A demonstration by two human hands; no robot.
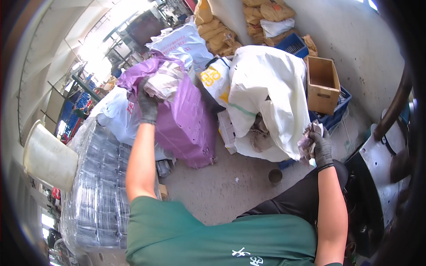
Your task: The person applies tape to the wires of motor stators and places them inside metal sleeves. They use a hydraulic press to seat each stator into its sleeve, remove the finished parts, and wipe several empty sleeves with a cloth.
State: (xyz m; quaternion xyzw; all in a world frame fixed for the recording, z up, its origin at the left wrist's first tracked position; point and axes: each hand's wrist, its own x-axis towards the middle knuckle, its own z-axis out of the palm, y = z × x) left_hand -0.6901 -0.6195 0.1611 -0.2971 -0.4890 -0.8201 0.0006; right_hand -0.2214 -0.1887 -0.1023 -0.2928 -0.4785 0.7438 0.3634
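My left hand [148,105], in a dark grey glove, is closed at the near left edge of a pale, paper-like wrapped bundle [166,81]. That bundle sits at the mouth of a large purple woven bag [186,119], whose rim is folded back around it. Some of my left fingertips are hidden behind the bundle. Off to the right, my gloved right hand [322,148] is closed around crumpled paper [306,141]. The paper is beside the lower right edge of a big white woven bag [270,84], which has more crumpled brown paper [258,136] in its opening.
A stack wrapped in clear film [97,190] and a whitish bucket [49,155] stand left. Behind are brown sacks [215,33], a wooden box [323,84] and a blue crate [291,45]. A small cup [275,176] is on the floor; metal machinery [377,168] stands right.
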